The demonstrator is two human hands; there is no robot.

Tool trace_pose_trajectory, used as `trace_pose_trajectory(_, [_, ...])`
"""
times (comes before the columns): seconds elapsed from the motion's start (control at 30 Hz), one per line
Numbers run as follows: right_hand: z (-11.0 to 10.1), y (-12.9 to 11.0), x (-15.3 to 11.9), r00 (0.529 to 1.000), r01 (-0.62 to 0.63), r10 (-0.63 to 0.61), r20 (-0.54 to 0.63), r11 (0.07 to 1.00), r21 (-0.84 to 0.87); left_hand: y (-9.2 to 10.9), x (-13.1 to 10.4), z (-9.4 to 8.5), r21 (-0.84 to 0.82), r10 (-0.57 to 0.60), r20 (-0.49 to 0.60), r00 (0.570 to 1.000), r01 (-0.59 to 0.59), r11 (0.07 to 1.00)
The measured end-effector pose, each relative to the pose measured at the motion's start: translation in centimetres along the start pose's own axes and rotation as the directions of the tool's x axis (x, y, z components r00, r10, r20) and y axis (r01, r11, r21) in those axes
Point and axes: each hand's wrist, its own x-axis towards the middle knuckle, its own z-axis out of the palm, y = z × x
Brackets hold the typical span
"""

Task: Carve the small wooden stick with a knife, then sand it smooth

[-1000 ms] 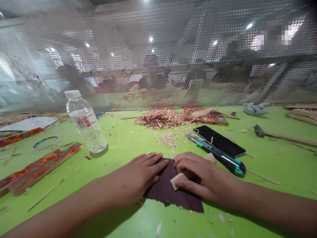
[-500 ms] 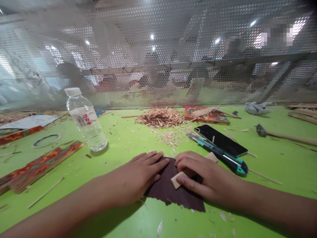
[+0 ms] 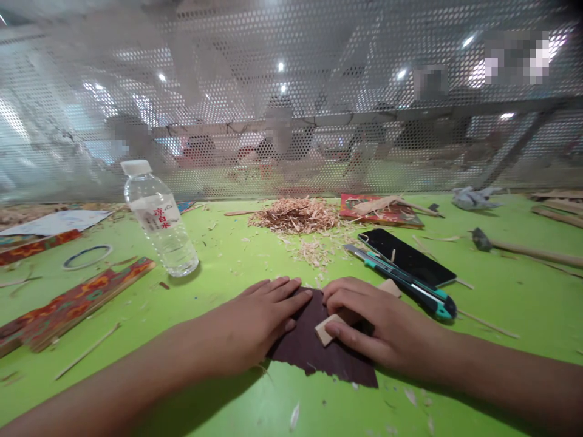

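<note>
A torn sheet of dark brown sandpaper (image 3: 314, 349) lies on the green table. My left hand (image 3: 255, 325) rests flat on its left side, fingers stretched forward. My right hand (image 3: 373, 325) is closed around a small pale wooden block (image 3: 328, 331), which lies against the sandpaper. One end of the block shows by the thumb, the other beyond the knuckles; its middle is hidden by the fingers. Just past my right hand is a black and teal utility knife (image 3: 403, 280), its blade out, lying against a black phone (image 3: 407, 256).
A water bottle (image 3: 159, 221) stands left of my hands. Wood shavings (image 3: 298, 216) are heaped at the back centre, before a perforated metal screen (image 3: 255, 79). A hammer (image 3: 523, 247) lies at the right, painted wooden boards (image 3: 86, 303) at the left. People show dimly behind the screen.
Both hands, the wooden block and the sandpaper stay almost in place. The whole view has shifted very slightly.
</note>
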Motion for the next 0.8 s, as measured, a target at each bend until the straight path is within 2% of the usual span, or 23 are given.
trace_pose_trajectory(0.37, [-0.11,-0.08,0.15,1.0,0.016,-0.016,-0.011,1.0,-0.002,-0.1,0.09,0.19,-0.04,0.027,-0.05,0.998,-0.029,0.999])
trace_pose_trajectory(0.6, [-0.07,-0.04,0.02,1.0,-0.005,0.005,0.015,1.0,0.004,-0.05,0.01,0.08,-0.025,0.019,-0.023,1.0,-0.02,0.999])
trace_pose_trajectory(0.8, [-0.1,-0.07,0.08,1.0,0.013,-0.013,0.001,1.0,-0.004,-0.1,-0.05,0.11,-0.034,0.033,-0.059,0.998,-0.035,0.999])
